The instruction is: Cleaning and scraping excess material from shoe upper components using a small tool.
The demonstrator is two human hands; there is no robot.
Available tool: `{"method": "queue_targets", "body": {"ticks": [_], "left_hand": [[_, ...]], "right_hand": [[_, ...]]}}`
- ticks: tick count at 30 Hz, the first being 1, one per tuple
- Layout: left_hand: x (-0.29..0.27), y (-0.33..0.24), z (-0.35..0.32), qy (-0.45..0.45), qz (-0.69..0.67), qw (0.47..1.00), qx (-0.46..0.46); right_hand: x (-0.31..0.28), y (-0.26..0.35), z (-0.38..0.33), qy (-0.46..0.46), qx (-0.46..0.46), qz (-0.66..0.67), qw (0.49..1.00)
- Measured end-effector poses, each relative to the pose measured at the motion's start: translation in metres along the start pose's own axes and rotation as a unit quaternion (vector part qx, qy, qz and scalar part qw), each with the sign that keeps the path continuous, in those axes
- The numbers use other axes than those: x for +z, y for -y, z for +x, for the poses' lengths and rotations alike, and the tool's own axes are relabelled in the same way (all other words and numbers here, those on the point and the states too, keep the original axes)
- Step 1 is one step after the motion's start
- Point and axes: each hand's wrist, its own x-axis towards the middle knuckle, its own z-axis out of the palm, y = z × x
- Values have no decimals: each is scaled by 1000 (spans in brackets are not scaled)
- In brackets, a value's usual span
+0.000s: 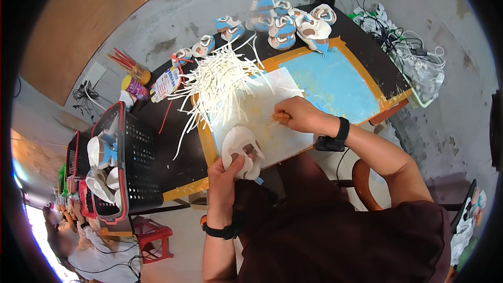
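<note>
Above the white sheet, the right hand clasps a brush-like tool; the left hand, apart, pinches a white shoe upper at the sheet's near edge, best held steady.

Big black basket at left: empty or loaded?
Loaded: white and blue shoe pieces lie inside the black basket. How deep, cannot tell.

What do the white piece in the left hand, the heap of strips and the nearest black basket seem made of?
White piece: perhaps leather or synthetic, matte, as it curves softly with little shine.
Strips: fabric tape or thin foam, perhaps, matte white; flat, bent and tangled.
Basket: probably moulded plastic, smooth, black and red-rimmed; regular holes pierce it.
</note>
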Motion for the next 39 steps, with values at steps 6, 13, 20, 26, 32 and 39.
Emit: {"method": "queue_targets", "body": {"ticks": [6,13,20,26,32,39], "left_hand": [[5,0,2,-15,6,999,42],[6,11,8,-5,24,999,42],[7,13,7,-13,4,999,45],[11,16,7,-23,4,998,55],[12,18,10,-46,17,996,73],[10,19,11,-89,13,992,86]], "right_hand": [[-6,27,-9,53,9,287,956],[24,37,-3,6,-67,366,928],[42,42,-3,-20,-28,412,911],[50,44,-4,-47,-8,390,920],[56,52,-6,-109,13,392,913],[54,56,-6,-91,12,345,934]]}}
